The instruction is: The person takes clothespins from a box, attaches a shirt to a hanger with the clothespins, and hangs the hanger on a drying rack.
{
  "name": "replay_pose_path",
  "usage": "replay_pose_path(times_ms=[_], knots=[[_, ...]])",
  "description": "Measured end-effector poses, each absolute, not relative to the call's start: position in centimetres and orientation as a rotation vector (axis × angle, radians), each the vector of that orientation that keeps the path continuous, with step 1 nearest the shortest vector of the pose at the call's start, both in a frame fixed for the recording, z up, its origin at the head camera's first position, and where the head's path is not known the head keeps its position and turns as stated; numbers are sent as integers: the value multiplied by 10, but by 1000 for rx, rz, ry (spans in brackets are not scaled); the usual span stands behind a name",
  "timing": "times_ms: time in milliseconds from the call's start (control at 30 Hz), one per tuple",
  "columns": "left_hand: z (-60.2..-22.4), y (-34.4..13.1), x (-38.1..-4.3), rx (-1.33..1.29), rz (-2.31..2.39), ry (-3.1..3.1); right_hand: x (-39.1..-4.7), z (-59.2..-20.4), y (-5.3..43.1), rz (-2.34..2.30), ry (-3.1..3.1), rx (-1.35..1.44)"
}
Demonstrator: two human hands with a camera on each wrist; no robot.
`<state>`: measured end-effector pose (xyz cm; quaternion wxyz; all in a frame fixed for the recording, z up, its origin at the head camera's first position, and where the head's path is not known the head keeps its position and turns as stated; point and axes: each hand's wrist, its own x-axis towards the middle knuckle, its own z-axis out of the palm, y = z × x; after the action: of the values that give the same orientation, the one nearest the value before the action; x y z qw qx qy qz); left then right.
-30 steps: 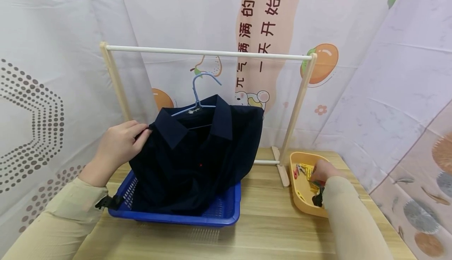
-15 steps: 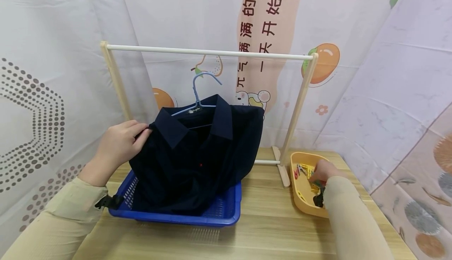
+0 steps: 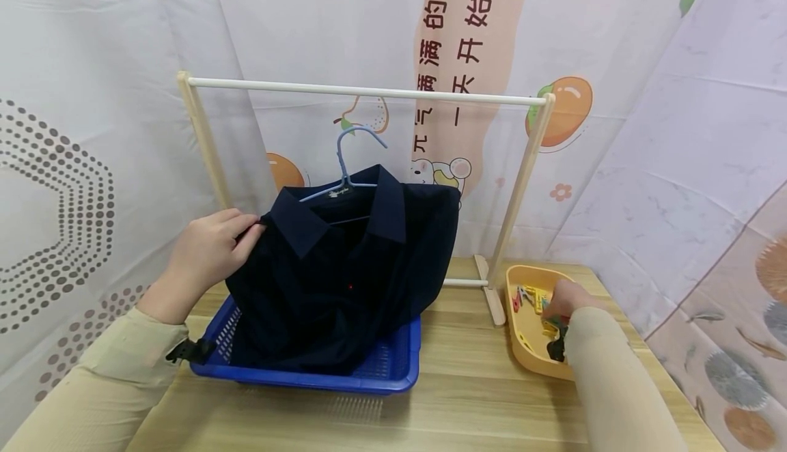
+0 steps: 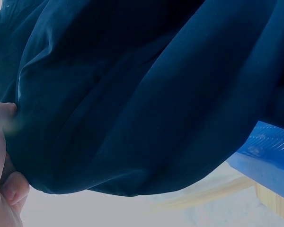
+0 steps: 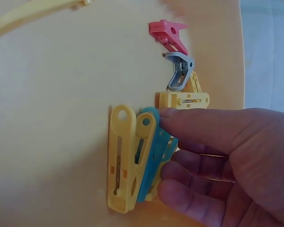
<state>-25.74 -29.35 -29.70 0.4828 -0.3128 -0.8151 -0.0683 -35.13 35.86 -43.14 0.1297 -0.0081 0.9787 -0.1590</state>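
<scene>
In the head view, my left hand (image 3: pixel 212 250) pinches the shoulder of a dark navy collared shirt (image 3: pixel 326 288). A blue hanger (image 3: pixel 344 165) is inside the shirt, its hook free below the rack's bar. The left wrist view shows the shirt's folds (image 4: pixel 128 109) beside my fingertips. My right hand (image 5: pixel 213 156) is in a yellow tray (image 3: pixel 519 349). Its thumb touches a teal clothespin (image 5: pixel 154 156), while the other fingers lie loosely curled beside it with a gap to the thumb. A yellow clothespin (image 5: pixel 120 161) leans against the teal one.
A blue basket (image 3: pixel 307 379) stands under the shirt. Behind is a wooden rack with a white bar (image 3: pixel 369 91). More clothespins lie in the tray, among them a red one (image 5: pixel 168 34) and a grey one (image 5: pixel 181 71). Patterned curtains (image 3: pixel 670 165) enclose the table (image 3: pixel 467 397).
My left hand stays on the shirt's shoulder. My right hand shifts slightly among the clothespins, and a yellow one beside it shows more. The whole head view drifts slightly to the right.
</scene>
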Motion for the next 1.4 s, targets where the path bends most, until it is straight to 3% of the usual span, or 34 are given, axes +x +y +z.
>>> replay_pose_path(times_ms=[367, 1400], knots=[[-297, -294, -258, -765, -169, -1981, -350, -430, 359, -385, 2875, -141], [-297, -295, -257, -773, -165, -1979, -344, -415, 355, -461, 2807, -76]])
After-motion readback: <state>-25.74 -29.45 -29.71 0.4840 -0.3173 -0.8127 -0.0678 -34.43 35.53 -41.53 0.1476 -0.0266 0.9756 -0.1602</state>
